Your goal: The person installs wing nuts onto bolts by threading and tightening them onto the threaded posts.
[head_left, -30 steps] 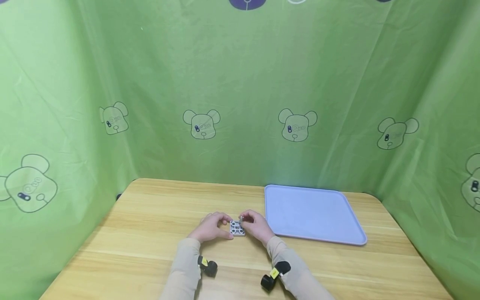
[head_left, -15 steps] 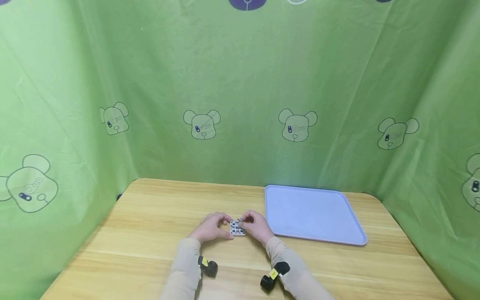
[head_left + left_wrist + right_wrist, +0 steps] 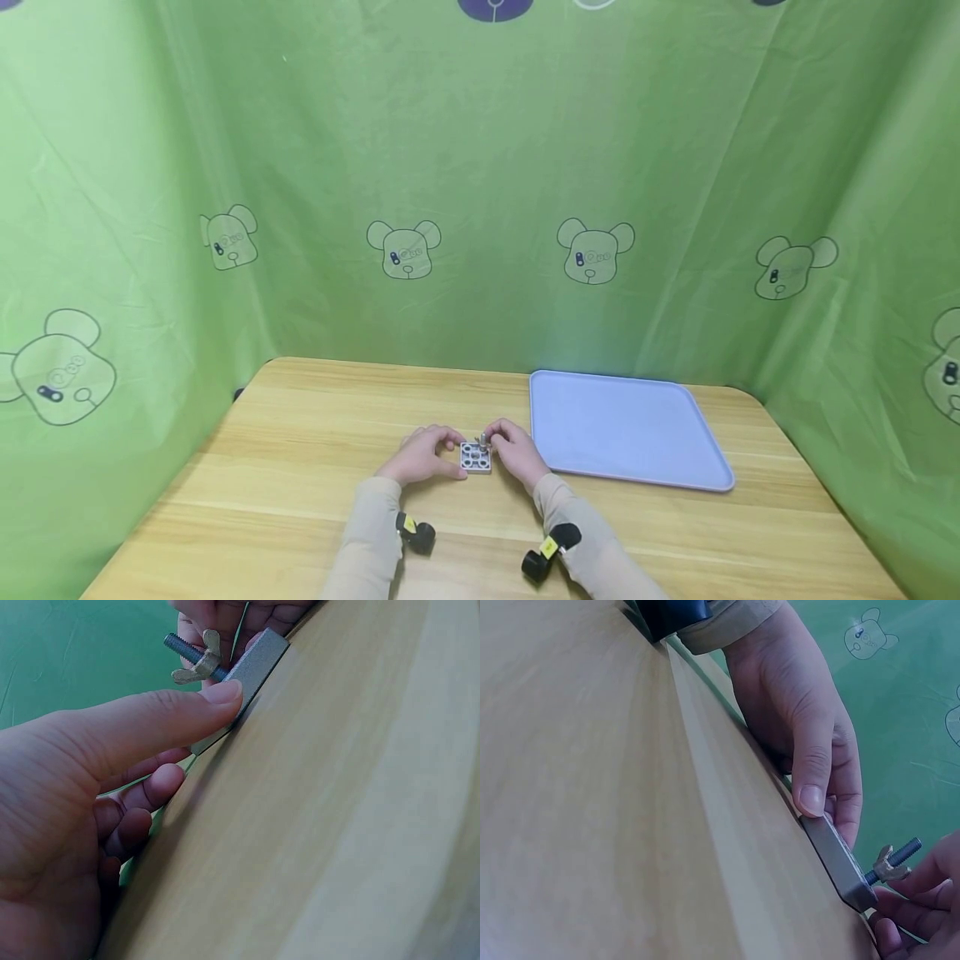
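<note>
A small square grey metal plate [image 3: 476,460] with round holes lies on the table between the hands. From one corner a threaded bolt [image 3: 180,648] stands up, carrying a brass-coloured wing nut [image 3: 201,663] partway along its thread. My left hand [image 3: 420,455] grips the plate's left side, its thumb on the near edge and fingers at the far edge. My right hand [image 3: 517,452] is at the plate's right corner, fingers bent close beside the wing nut without wrapping it. In the right wrist view, a fingertip is near one wing; whether it touches is unclear.
A pale blue-violet tray [image 3: 630,429] lies at the back right of the wooden table [image 3: 322,417]. Green curtains [image 3: 495,317] with bear-head prints enclose the back and sides. Black wrist cameras [image 3: 551,550] are strapped over both sleeves.
My right fingers worked at the wing nut and bolt half a second ago; now they have drawn slightly right, uncovering the bolt. The left hand and plate have barely moved.
</note>
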Demonstrator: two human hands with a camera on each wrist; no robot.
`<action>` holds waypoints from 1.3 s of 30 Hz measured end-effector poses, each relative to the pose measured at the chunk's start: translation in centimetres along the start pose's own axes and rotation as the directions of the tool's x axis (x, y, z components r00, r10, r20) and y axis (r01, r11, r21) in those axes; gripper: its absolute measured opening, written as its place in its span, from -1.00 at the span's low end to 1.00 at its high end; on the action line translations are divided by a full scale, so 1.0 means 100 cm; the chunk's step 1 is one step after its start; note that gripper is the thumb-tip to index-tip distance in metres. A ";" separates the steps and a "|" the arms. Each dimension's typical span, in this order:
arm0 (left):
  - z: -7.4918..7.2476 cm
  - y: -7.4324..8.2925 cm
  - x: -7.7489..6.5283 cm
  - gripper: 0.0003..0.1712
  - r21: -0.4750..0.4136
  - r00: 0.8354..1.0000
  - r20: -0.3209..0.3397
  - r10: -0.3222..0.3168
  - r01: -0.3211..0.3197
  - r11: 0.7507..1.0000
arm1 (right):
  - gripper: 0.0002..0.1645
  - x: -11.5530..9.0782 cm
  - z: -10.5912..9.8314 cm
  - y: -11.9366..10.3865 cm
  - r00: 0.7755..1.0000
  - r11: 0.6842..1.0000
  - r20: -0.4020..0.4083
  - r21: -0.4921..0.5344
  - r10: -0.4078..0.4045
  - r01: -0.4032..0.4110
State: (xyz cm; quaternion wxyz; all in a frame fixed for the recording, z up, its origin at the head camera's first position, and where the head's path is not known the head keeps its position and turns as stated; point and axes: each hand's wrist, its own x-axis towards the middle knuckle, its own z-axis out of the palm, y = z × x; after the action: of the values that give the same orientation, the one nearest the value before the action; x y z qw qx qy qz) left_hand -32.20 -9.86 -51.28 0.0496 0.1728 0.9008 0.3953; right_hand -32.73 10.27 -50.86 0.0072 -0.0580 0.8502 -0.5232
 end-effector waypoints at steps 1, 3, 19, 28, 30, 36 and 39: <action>0.000 0.000 0.000 -0.39 -0.001 1.000 -0.001 0.000 0.000 1.000 | -0.80 0.000 0.000 0.001 1.000 1.000 0.000 -0.005 -0.007 0.007; 0.000 0.000 0.000 -0.39 -0.002 1.000 -0.001 0.000 0.000 1.000 | -0.82 0.000 0.001 0.002 1.000 1.000 0.004 -0.005 -0.025 0.025; -0.001 -0.001 0.001 -0.39 0.006 1.000 -0.001 0.008 -0.008 1.000 | -0.68 -0.001 0.001 0.004 0.996 0.997 0.049 0.022 -0.080 0.079; -0.001 0.000 0.000 -0.40 0.005 1.000 -0.003 0.006 -0.006 1.000 | -0.78 0.000 0.001 0.004 0.998 0.999 0.026 -0.017 -0.048 0.049; -0.001 -0.001 0.001 -0.40 0.003 1.000 -0.002 0.005 -0.005 1.000 | -0.79 0.000 0.001 0.004 0.999 0.999 0.025 -0.016 -0.046 0.046; 0.000 -0.001 0.001 -0.40 0.003 1.000 -0.004 0.007 -0.007 1.000 | -0.80 -0.001 0.001 0.003 0.999 0.999 0.020 -0.012 -0.045 0.045; -0.001 0.000 0.000 -0.40 0.004 1.000 -0.004 0.004 -0.004 1.000 | -0.78 -0.002 0.001 0.002 0.998 0.998 0.011 -0.026 -0.057 0.057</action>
State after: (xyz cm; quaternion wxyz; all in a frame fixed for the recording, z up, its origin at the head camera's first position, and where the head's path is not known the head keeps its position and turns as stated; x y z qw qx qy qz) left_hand -32.22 -9.93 -51.24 0.0468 0.1740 0.9013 0.3940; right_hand -32.59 10.33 -51.11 -0.0041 -0.0851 0.8549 -0.5117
